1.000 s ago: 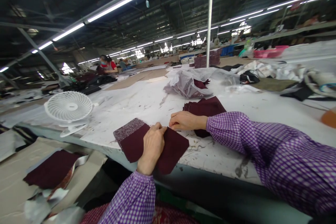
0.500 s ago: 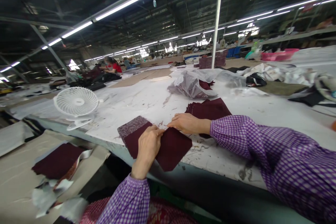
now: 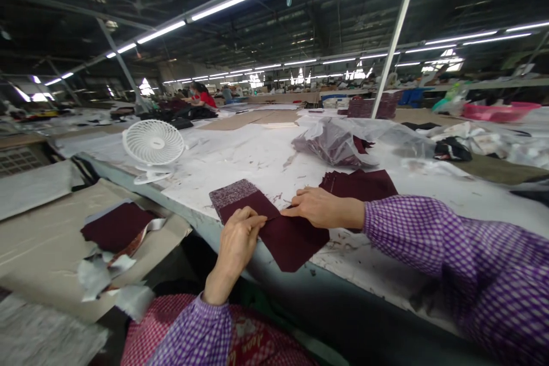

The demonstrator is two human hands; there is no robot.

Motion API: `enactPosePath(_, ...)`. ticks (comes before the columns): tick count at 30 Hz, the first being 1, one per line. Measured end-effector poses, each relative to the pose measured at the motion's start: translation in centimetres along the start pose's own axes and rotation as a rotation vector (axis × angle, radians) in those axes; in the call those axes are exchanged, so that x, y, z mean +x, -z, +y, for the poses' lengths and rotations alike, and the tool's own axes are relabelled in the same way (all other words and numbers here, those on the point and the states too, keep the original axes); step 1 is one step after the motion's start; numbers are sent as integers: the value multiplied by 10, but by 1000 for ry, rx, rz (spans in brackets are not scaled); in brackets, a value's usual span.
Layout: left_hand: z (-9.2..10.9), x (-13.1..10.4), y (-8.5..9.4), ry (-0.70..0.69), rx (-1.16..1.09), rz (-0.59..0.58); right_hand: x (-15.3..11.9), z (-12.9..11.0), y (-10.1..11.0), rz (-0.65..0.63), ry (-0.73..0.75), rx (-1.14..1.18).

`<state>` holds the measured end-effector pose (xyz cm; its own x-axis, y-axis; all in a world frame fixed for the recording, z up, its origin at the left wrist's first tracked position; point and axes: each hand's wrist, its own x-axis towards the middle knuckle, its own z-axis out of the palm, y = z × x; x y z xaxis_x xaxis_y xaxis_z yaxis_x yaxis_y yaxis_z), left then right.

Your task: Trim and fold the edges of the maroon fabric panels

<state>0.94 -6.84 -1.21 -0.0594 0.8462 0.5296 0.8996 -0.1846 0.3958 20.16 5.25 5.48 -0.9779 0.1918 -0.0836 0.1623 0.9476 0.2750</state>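
Observation:
A maroon fabric piece (image 3: pixel 295 245) lies at the table's front edge, its near corner reaching over the edge. My left hand (image 3: pixel 240 240) pinches its upper left edge between thumb and fingers. From the other side my right hand (image 3: pixel 317 207) grips the same edge, index finger stretched along it and the other fingers curled. Under and beside my left hand is another maroon piece (image 3: pixel 253 204) with a speckled grey-purple band (image 3: pixel 233 193); whether the two pieces are joined there I cannot tell. Just behind my right hand sits a stack of maroon pieces (image 3: pixel 364 183), partly covered by it.
A white fan (image 3: pixel 153 143) stands on the white-covered table (image 3: pixel 240 151) at the left. Behind the stack lies a clear plastic bag (image 3: pixel 330 143) with maroon cloth inside. A lower surface (image 3: pixel 38 240) at the left holds maroon cloth (image 3: pixel 118 226) and scraps. A pole (image 3: pixel 397 40) rises behind.
The view has swung left, so things appear further right. My right index finger now stretches along the fabric edge, where it pinched the corner before; the maroon piece lies flatter.

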Motion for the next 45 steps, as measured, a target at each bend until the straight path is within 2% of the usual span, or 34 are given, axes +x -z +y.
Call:
enactPosePath(8,-2,-4,2,17,-72,29,13,-5,22,-163,44,-46)
enactPosePath(13,-3,-7,6,29,-123,31,28,-1,29,-142,98,47)
enactPosePath(18,-5,-8,12,66,-191,3,41,-2,34,-231,106,117)
enactPosePath(22,-10,-8,14,146,-262,35,36,-11,30,-118,99,91)
enactPosePath(25,-13,-8,14,140,-257,40,29,-15,22,-55,136,9)
enactPosePath(28,-12,-7,15,126,-238,20,26,-11,11,20,24,1)
enactPosePath(30,-10,-7,16,125,-224,7,29,-4,6,33,-68,117)
enactPosePath(32,-8,-6,17,132,-204,-16,33,4,4,-12,-106,282)
enactPosePath(36,-6,-5,16,124,-122,-81,27,29,16,-37,-4,529)
enactPosePath(38,-5,-2,16,114,-42,-120,10,49,30,-53,5,645)
enactPosePath(40,0,1,16,107,61,-157,-17,74,42,-107,-49,738)
enactPosePath(41,3,3,16,99,115,-170,-32,87,46,-94,-98,751)
enactPosePath(43,10,8,16,69,220,-185,-60,112,47,-90,-197,762)
enactPosePath(45,19,12,15,18,308,-200,-82,133,38,-129,-309,757)
